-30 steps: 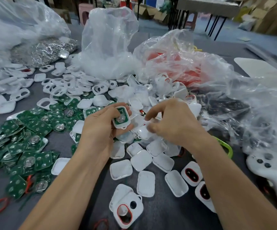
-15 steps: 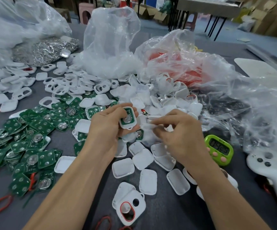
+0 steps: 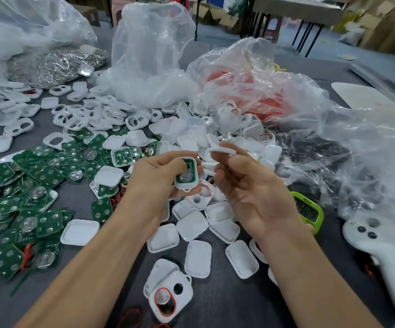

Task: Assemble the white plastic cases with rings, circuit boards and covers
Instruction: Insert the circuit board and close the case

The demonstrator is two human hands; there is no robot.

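My left hand (image 3: pixel 155 178) grips a white plastic case (image 3: pixel 186 174) with a green circuit board and coin cell seated in it, held above the middle of the table. Just to its right, my right hand (image 3: pixel 251 188) is raised palm up and pinches a white cover (image 3: pixel 221 150) between thumb and fingertips. The cover hangs a little above and to the right of the case, apart from it. Loose white covers (image 3: pixel 193 224) lie under both hands. Green circuit boards (image 3: pixel 28 183) are heaped at the left.
Clear plastic bags (image 3: pixel 286 110) of parts fill the back and right. A case with a red ring (image 3: pixel 168 298) lies near the front. A green timer (image 3: pixel 307 211) and a white controller (image 3: pixel 381 247) sit at the right. Silver metal parts (image 3: pixel 59 62) lie at back left.
My right hand has lifted out of the pile of covers with a white cover pinched, turning palm up. My left hand with the case has shifted slightly.
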